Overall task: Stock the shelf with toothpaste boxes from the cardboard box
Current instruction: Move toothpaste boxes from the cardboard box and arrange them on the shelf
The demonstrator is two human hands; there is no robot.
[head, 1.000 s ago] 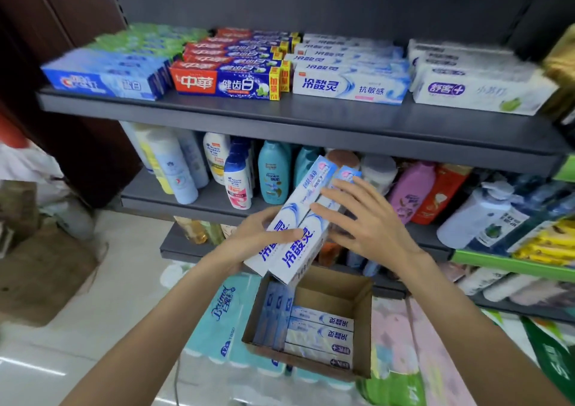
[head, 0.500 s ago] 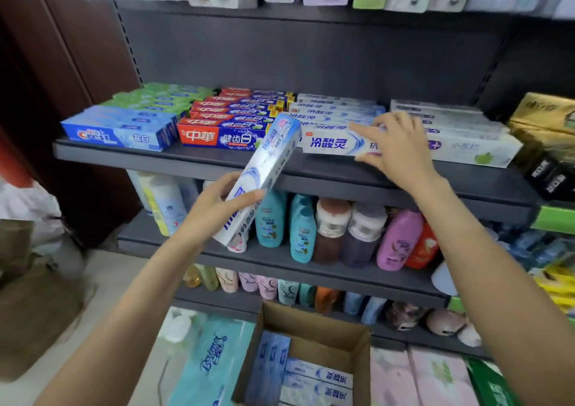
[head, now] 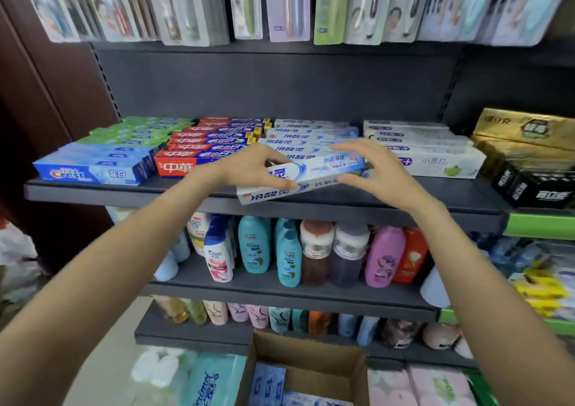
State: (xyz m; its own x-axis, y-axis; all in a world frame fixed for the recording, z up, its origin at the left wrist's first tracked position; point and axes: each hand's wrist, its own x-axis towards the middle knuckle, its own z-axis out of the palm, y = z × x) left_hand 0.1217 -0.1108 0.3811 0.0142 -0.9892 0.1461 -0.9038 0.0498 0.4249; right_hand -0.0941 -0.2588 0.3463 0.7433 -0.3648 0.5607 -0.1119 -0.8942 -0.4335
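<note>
Left hand (head: 252,169) up at the front of the toothpaste shelf (head: 124,192) now, no longer down at the level of the bottle shelf as half a second ago. Grip of that hand closed round the left end of a white-and-blue toothpaste box (head: 323,166), fingers over the top, thumb underneath. Box lying nearly level, long side along the shelf, right end slightly higher; half a second ago tilted steeply on end, clear of the shelf edge. Beneath it a second, matching box (head: 273,193), lying askew at the shelf's front lip, left end jutting past the edge.

Right hand (head: 378,172) drawn back from the stacked row (head: 311,134) of matching boxes, where it rested flat before. Now at the right end of the held box, fingers curved above it and thumb below; grip half wide, contact with the box not clear enough to tell.

Camera aim higher than before: hanging toothbrush packs (head: 289,4) filling the top of the view. Cardboard box (head: 311,356) low in the view, only its upper part showing, blue toothpaste boxes (head: 267,385) standing inside. Red boxes (head: 199,156) and blue Crest boxes (head: 93,169) to the left on the shelf, unchanged.
</note>
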